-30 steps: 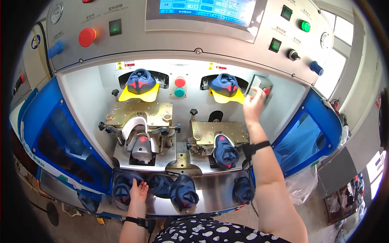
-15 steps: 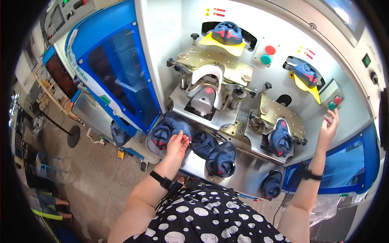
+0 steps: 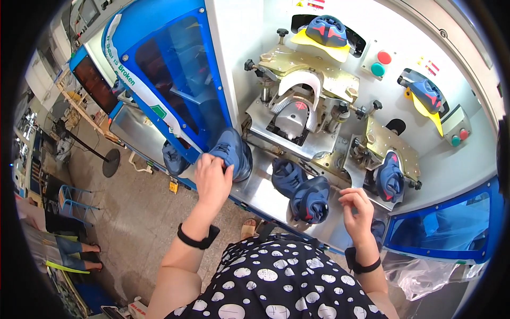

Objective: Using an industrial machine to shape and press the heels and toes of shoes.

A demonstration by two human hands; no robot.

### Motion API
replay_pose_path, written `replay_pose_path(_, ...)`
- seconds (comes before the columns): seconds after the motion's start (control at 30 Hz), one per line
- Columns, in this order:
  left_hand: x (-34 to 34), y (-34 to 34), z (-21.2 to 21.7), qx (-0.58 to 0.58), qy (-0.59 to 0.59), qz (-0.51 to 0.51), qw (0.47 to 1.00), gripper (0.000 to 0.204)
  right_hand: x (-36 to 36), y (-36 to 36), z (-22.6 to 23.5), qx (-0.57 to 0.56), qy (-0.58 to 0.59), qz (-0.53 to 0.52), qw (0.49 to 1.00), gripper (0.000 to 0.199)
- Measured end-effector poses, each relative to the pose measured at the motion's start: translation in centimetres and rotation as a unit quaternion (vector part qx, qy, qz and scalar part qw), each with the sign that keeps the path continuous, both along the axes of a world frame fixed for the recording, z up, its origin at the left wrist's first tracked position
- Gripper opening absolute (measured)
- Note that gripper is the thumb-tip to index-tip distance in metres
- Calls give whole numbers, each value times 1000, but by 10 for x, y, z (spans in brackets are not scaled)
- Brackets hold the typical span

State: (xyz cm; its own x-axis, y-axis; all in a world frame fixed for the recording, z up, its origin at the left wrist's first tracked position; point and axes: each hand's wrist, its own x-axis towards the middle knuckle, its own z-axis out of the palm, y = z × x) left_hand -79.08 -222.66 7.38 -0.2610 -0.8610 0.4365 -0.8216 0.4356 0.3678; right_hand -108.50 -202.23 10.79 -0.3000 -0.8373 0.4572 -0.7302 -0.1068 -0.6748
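Note:
My left hand point(image 3: 212, 178) is closed on a dark blue shoe upper point(image 3: 227, 149) at the left end of the metal ledge. Another dark upper point(image 3: 245, 166) lies against it, mostly hidden. Over the ledge's right part my right hand point(image 3: 357, 210) hovers with loosely bent fingers and nothing in them. Nearest to it is a blue upper with red inside point(image 3: 309, 201), which leans on a further blue upper point(image 3: 288, 176). A grey metal form point(image 3: 293, 118) under a white curved piece stands bare in the left station. The right station carries an upper point(image 3: 390, 178).
Two uppers, one left point(image 3: 325, 31) and one right point(image 3: 424, 95), sit on yellow shelves in wall openings. Red and green buttons point(image 3: 378, 69) are on the back wall. A blue door point(image 3: 175, 80) stands at left, and a blue window panel point(image 3: 441, 226) at right.
My right hand has come down from the green button at the right wall to over the ledge. My left hand has taken hold of an upper and lifted its toe. The view has shifted.

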Motion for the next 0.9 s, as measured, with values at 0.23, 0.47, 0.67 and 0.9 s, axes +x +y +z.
replay_pose_path(0.23, -41, -57, -22, 85, -172, 7, 981, 28, 13, -14, 3, 27, -21, 20, 999, 16)
replay_pose_path(0.47, -34, -73, -57, 54, -89, -23, 994, 41, 37, -24, -4, 45, -39, 31, 998, 18)
replay_pose_path(0.67, -8, -43, -51, -106, 64, -92, 988, 48, 34, -43, 14, 8, 1, 11, 1000, 21)
replay_pose_path(0.9, 21, -31, -35, -105, 183, -141, 967, 20, 6, -111, 80, -60, 127, -58, 988, 26)
